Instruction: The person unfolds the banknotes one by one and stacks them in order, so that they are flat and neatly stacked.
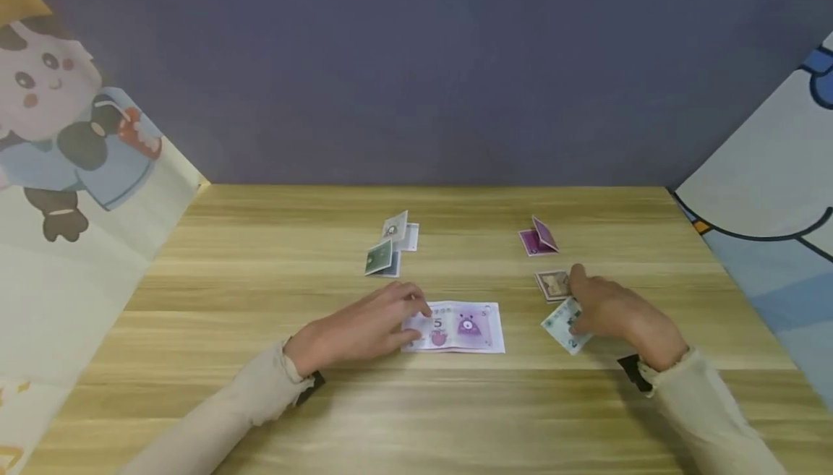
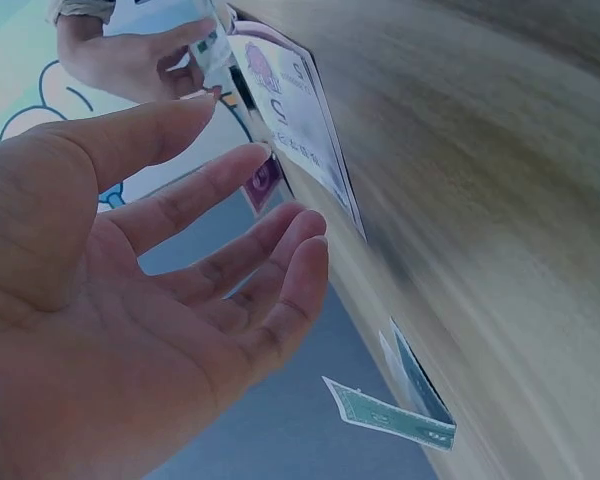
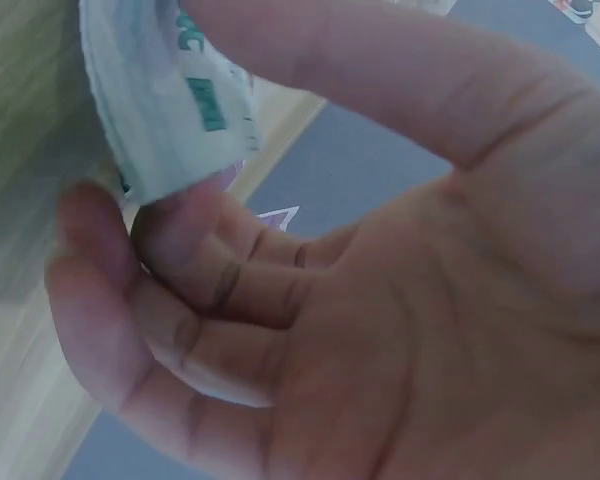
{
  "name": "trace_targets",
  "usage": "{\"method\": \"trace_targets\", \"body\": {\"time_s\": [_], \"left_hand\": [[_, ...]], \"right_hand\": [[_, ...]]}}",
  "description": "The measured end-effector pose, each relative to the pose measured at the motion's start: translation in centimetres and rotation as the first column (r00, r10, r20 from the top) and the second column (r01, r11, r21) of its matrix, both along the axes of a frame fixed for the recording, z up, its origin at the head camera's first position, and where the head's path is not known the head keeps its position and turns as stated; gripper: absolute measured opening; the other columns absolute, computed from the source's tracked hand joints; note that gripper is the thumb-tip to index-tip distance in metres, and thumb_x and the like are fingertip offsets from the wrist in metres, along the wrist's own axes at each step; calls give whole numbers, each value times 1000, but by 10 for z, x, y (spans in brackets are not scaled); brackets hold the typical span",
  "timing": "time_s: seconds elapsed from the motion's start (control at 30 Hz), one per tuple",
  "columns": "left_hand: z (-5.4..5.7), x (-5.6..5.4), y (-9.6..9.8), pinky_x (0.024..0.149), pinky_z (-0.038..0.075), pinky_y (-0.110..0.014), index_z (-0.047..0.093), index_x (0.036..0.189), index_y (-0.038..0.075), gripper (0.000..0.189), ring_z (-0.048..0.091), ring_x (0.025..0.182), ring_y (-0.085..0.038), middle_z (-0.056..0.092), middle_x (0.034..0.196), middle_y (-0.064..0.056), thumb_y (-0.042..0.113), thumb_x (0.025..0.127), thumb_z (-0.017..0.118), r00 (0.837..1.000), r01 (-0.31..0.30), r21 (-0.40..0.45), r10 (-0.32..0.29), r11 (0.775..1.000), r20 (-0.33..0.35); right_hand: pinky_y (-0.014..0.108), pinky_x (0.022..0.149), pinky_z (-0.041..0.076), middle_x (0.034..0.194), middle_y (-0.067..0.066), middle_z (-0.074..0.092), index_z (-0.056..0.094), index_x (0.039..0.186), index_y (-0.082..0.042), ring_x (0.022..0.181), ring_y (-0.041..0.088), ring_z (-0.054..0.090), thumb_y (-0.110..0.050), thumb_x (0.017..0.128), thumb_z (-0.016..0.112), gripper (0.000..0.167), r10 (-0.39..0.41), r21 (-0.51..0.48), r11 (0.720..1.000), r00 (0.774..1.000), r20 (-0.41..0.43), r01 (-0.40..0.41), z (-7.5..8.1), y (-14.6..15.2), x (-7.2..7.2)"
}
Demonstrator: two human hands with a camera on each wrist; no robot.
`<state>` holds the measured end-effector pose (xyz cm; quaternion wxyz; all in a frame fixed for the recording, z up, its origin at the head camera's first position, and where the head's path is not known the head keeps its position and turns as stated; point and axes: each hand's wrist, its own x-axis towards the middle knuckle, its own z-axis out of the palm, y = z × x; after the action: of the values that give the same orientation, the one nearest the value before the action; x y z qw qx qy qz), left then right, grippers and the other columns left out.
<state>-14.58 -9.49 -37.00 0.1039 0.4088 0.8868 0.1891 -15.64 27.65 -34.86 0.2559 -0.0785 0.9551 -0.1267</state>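
A creased purple play banknote point(image 1: 470, 330) marked 5 lies on the wooden table in front of me. Over its left end my left hand point(image 1: 364, 327) hovers with fingers loosely bent and spread. The left wrist view shows the space between thumb and fingers of that hand without anything in it, close to the note point(image 2: 298, 110). At the right, my right hand point(image 1: 618, 316) pinches a pale green play banknote point(image 1: 561, 324) by its right side, between thumb and fingers. In the right wrist view this note point(image 3: 155, 110) bends, and its upper part is cut off.
A small brown folded note point(image 1: 553, 285) lies right beside my right hand. Farther back stands a half-open magenta note point(image 1: 539, 242). Back left are a folded green note point(image 1: 379, 257) and a folded grey note point(image 1: 395, 228). A dark panel point(image 1: 429, 77) rises behind the table point(image 1: 455, 417).
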Motion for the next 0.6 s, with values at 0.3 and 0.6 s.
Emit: {"method": "trace_targets", "body": {"time_s": [0.3, 0.6], "left_hand": [[-1, 0, -4, 104, 45, -32, 65, 123, 12, 29, 52, 120, -16, 56, 129, -4, 25, 98, 64, 1000, -7, 53, 8, 999, -20], [0, -5, 2, 98, 49, -28, 64, 125, 13, 29, 59, 112, -13, 61, 124, 1, 28, 101, 59, 999, -39, 137, 41, 990, -11]], "right_hand": [[34, 69, 49, 95, 8, 62, 58, 119, 5, 80, 18, 55, -14, 85, 79, 44, 182, -118, 977, 983, 0, -180, 1, 2, -3], [23, 55, 39, 76, -3, 52, 55, 95, -12, 65, 9, 45, -20, 93, 71, 18, 209, -307, 922, 970, -122, -237, 3, -10, -4]]}}
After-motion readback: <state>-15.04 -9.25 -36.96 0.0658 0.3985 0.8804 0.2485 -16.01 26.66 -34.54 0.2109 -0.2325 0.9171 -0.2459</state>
